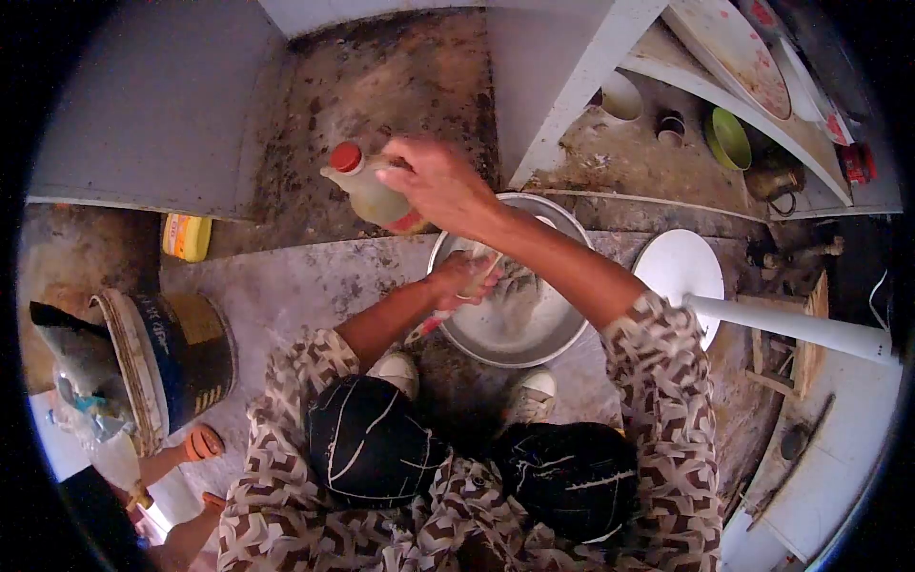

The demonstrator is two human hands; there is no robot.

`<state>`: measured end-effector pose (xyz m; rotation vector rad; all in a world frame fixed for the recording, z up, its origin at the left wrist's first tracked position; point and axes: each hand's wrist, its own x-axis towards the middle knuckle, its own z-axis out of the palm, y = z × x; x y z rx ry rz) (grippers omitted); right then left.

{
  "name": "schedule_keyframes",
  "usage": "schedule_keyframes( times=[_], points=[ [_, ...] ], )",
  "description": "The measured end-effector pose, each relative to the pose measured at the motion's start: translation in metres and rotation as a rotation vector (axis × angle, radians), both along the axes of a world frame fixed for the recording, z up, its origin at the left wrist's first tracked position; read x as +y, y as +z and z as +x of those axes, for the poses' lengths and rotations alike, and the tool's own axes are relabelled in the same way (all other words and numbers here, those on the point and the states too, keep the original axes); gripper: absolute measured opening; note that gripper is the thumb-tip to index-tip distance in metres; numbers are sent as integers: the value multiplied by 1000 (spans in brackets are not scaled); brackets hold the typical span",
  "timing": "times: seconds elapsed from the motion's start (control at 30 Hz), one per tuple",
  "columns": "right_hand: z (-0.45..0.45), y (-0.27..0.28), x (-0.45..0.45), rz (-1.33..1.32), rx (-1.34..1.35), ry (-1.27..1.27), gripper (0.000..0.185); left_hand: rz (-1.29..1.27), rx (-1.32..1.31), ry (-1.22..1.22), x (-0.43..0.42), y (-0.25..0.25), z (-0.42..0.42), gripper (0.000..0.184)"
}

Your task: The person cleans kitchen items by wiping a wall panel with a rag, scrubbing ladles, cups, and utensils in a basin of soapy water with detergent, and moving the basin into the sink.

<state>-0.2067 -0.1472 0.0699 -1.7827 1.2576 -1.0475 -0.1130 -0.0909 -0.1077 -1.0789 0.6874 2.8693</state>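
Observation:
My right hand [434, 181] is closed round a small translucent jug [376, 195] with a red cap and some yellowish-red colour near its base. The jug is held tilted above the floor, beyond the left rim of a metal basin [446, 336]. Whitish, powdery-looking stuff [515, 310] lies in the basin. My left hand [467, 276] is closed at the basin's left side, fingers wrapped round a slim utensil. A red-and-white end [426, 326] of it sticks out below the hand; its kind cannot be made out.
A large bucket [205, 348] lies tilted at left, near another person's foot in an orange sandal [202, 442]. A yellow container [187, 237] stands behind. At right are a white disc on a pole [679, 281], a wooden crate [805, 334] and shelves with a green bowl [728, 139].

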Motion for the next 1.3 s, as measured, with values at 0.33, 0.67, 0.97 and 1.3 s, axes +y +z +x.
schedule_keyframes(
  times=[0.33, 0.67, 0.97, 1.3],
  points=[
    [28, -102, -52, -15, 146, -5, 12, -242, -153, -55, 8, 8, -16, 17],
    [17, -93, -13, -79, 321, -148, 38, -498, -119, -36, 3, -3, -6, 17],
    [-164, -35, 53, 738, -208, 179, 22, -924, -387, -335, -6, 2, 1, 31],
    [-248, -44, -90, 62, 484, -734, 48, -750, -448, -139, -5, 30, -9, 32]
  ],
)
